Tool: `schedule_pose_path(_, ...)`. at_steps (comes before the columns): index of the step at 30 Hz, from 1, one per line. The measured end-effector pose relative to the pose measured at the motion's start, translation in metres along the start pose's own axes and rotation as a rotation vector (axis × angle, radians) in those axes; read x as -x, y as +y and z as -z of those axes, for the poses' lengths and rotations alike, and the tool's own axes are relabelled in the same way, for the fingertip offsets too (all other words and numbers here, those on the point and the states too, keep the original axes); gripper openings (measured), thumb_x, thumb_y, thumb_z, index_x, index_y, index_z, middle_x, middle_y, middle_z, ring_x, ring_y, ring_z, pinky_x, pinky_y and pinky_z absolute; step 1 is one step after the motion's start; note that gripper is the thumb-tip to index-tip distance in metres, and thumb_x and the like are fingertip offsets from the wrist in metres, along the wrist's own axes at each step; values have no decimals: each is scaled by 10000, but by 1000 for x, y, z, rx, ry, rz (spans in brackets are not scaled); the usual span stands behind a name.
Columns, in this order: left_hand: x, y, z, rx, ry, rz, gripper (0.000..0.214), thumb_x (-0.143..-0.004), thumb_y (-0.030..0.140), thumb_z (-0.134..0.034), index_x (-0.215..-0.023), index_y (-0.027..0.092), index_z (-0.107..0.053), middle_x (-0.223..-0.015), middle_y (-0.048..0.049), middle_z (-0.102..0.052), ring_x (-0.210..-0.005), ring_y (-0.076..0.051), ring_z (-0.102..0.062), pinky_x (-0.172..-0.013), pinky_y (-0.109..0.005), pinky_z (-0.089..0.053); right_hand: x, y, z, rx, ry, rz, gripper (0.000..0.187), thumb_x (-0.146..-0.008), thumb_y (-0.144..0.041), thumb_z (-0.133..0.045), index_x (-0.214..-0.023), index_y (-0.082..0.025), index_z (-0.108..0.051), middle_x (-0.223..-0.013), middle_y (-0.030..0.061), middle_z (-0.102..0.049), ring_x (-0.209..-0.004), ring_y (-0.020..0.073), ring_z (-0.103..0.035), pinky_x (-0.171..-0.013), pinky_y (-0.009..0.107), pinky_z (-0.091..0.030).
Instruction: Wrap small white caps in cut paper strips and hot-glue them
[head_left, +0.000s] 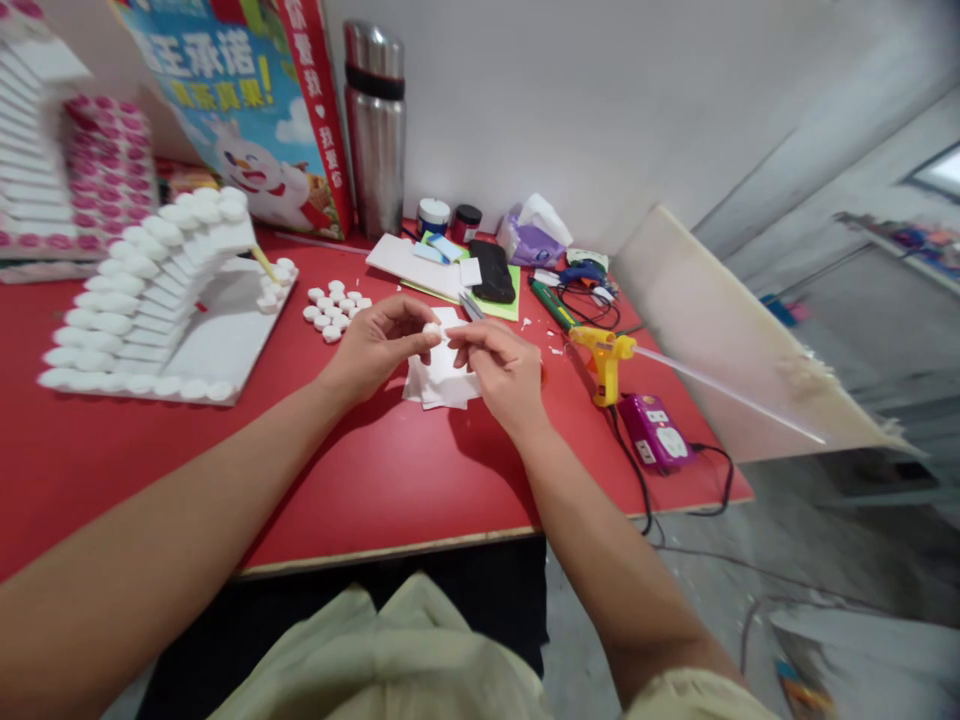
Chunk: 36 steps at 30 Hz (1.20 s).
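Left hand (379, 345), right hand (499, 370) pinch a half-hidden white piece (433, 328).

A red worktop (375, 470) carries a white stepped foam model edged with round white caps (150, 300) at the left. Behind the model leans a colourful printed carton with a cartoon figure (247, 110), and just beside the carton stands an upright stainless steel flask (375, 130). Near the wall sit a white-lidded jar (433, 215), a black-lidded jar (466, 222) and a purple tissue pack (532, 238). A black oblong case (493, 272) lies on a green sheet (510, 305). Toward the right edge, a yellow glue gun (606, 360) stands near a purple socket box (656, 432).
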<state>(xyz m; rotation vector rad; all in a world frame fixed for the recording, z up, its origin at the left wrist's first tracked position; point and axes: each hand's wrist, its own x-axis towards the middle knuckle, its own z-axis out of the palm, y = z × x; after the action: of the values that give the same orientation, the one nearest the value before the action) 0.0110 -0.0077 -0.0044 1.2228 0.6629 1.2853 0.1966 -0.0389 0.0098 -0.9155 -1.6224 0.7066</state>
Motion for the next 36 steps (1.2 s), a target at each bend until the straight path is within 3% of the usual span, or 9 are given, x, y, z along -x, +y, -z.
schedule_pose_path(4, 0, 3, -2, -73, -5, -27, 280, -682, 229, -946, -862, 169, -739, -754, -3, -702, -604, -125, -653, -589, -249, -541, -5, 1, 2, -284, 114, -326, 196, -802, -203, -613, -918, -200, -771, -789, 4, -705, -628, 103, -584, -592, 259, -465)
schedule_pose_path(7, 2, 5, -6, -90, 5, -22, 262, -688, 199, -926, -876, 161, -748, -752, -10, -692, -638, -132, -651, -601, -248, -555, -8, 1, 2, -457, 59, -510, 165, -780, -282, -697, -893, -186, -770, -778, 5, -697, -599, 86, -565, -542, 234, -427)
schedule_pose_path(12, 5, 9, -11, -84, -19, -23, 199, -713, 173, -888, -857, 155, -752, -785, -30, -697, -692, -137, -648, -622, -247, -565, -9, -1, -2, -563, -21, -725, 361, -735, -487, -853, -871, -178, -724, -729, -9, -669, -540, 77, -574, -466, 209, -389)
schedule_pose_path(18, 5, 13, -14, -124, -52, -32, 159, -742, 185, -863, -808, 156, -721, -765, -21, -691, -648, -133, -645, -589, -245, -534, -10, 0, -4, -642, -89, -780, 455, -694, -533, -913, -835, -193, -645, -690, -21, -677, -500, 91, -595, -436, 210, -416)
schedule_pose_path(26, 9, 14, -15, -181, -136, -53, 122, -807, 179, -806, -838, 170, -687, -711, -12, -687, -587, -127, -621, -577, -247, -492, -8, 1, -6, -643, -167, -795, 425, -787, -550, -855, -792, -196, -619, -625, -23, -649, -464, 90, -571, -422, 209, -419)
schedule_pose_path(36, 11, 16, -18, -124, -86, -10, 141, -771, 135, -834, -832, 176, -713, -755, -21, -694, -638, -139, -626, -629, -257, -493, -10, 4, -5, -665, -172, -808, 453, -760, -574, -869, -822, -202, -617, -642, -22, -675, -474, 92, -586, -433, 204, -439)
